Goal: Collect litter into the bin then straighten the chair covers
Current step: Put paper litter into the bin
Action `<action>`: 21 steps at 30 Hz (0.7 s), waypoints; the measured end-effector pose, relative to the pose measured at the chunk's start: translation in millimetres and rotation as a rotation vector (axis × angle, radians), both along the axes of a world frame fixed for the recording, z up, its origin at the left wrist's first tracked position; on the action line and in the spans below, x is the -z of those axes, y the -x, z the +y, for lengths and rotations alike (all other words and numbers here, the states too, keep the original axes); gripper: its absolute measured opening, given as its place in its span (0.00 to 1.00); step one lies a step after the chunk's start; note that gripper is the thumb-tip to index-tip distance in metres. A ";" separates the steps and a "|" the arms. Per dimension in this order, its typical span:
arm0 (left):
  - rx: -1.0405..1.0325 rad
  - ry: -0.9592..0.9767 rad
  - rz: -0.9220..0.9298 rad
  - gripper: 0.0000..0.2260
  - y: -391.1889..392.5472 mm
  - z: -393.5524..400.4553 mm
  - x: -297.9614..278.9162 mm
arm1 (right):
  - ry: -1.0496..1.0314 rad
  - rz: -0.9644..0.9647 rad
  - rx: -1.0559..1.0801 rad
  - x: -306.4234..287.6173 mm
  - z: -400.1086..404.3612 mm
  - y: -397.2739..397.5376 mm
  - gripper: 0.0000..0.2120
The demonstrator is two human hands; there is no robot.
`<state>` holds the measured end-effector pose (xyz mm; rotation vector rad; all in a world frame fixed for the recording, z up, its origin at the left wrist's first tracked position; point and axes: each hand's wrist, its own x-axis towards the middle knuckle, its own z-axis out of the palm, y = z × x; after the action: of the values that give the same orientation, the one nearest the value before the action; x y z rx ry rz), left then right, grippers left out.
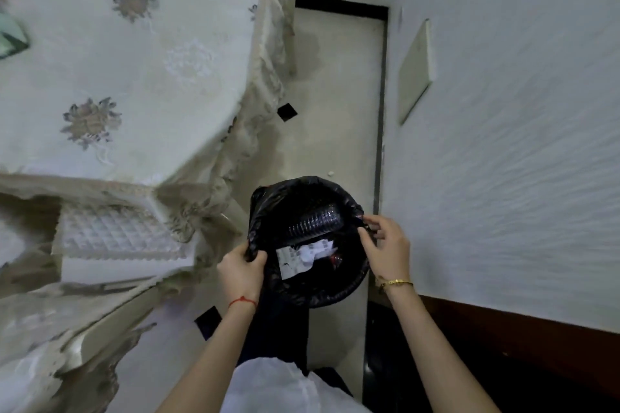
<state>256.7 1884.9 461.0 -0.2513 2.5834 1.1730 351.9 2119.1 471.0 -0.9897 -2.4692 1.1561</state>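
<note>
Bin: the round bin [349, 282] stands on the pale floor [339, 84] between the two hands, close beside the wall on the right hand's side.
Liner: a black bag [268, 211] lines the bin, its edge folded over the rim and crumpled all round.
Litter: inside the bag, just past the fingertips of both hands, lies a ribbed clear plastic bottle [315, 220] on its side; nearer the left hand lie crumpled white papers [303, 256] with a grey printed pattern, and a small red scrap [335, 258] lies beside them toward the right hand.
Left hand: the left hand [241, 270] grips the bag's edge at the near left of the rim, fingers curled over the plastic; a red string [242, 302] circles its wrist.
Right hand: the right hand [385, 246] pinches the bag's edge at the right of the rim between thumb and fingertips; a gold bangle [396, 283] sits on its wrist.
Chair: beyond the left hand, to its outer side, a chair [110, 305] wears a rumpled beige cover [40, 339], with a quilted white pad [117, 235] on its seat.
Table: farther out past the left hand, a table carries a cream cloth [151, 54] with embroidered flowers, its fringe hanging toward the floor.
Floor: a small white crumb [330, 173] lies just beyond the bin's far rim.
Wall: a textured white wall [520, 127] runs along the right hand's outer side, with a pale panel [414, 70] fixed to it and dark skirting [503, 339] below.
</note>
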 end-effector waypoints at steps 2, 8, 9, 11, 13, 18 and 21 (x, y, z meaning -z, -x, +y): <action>-0.025 0.003 -0.009 0.14 32.2 22.4 9.1 | -0.001 -0.012 0.006 7.4 24.3 35.4 0.11; -0.078 0.010 0.010 0.08 127.9 88.4 40.7 | 0.045 -0.044 0.043 43.0 99.7 145.3 0.13; -0.088 0.013 0.015 0.05 142.0 98.5 47.4 | 0.054 -0.055 0.041 50.0 111.7 161.2 0.13; -0.107 0.029 0.017 0.03 167.3 117.2 62.8 | 0.075 -0.078 0.028 64.6 135.4 191.7 0.13; -0.125 0.019 -0.003 0.06 187.6 131.6 79.8 | 0.078 -0.100 0.004 81.3 157.4 219.2 0.14; -0.173 0.016 -0.019 0.04 228.6 168.6 144.0 | 0.073 -0.147 -0.031 155.8 211.1 276.9 0.14; -0.194 0.005 -0.046 0.05 245.5 182.4 194.5 | 0.078 -0.186 -0.067 216.7 233.2 295.9 0.15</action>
<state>11.2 2067.3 266.5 -0.5338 2.5678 1.2088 56.0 2352.3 254.3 -1.0899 -2.6378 1.2417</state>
